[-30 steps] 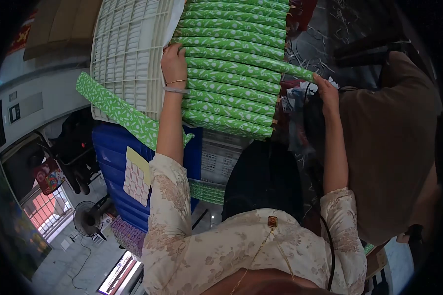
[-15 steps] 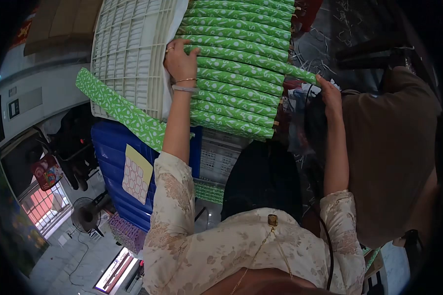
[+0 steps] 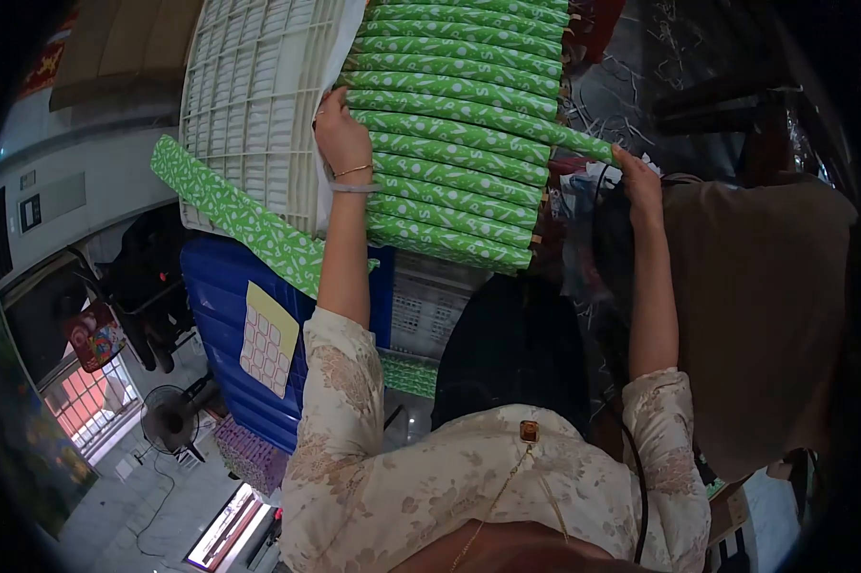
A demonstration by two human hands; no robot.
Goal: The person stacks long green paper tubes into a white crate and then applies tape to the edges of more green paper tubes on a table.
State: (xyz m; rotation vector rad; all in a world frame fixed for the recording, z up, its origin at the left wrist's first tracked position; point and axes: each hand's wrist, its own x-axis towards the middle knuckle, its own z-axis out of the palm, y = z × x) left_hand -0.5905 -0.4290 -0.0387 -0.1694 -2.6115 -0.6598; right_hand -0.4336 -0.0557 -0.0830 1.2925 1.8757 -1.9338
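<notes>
In the head view, a row of narrow green bands printed with white shapes (image 3: pixel 454 177) lay beside a cream plastic lattice rack (image 3: pixel 249 105). The bare right hand (image 3: pixel 643 189) had thumb and fingers pinched closed on the end of one projecting green band (image 3: pixel 583 141), past the row's right edge. The bare left hand (image 3: pixel 344 143) bent its fingers at the left edge, next to a white sheet (image 3: pixel 342 48); whether they gripped anything could not be told. A loose, flat green-and-white strip (image 3: pixel 244 224) slanted across the rack's lower corner.
</notes>
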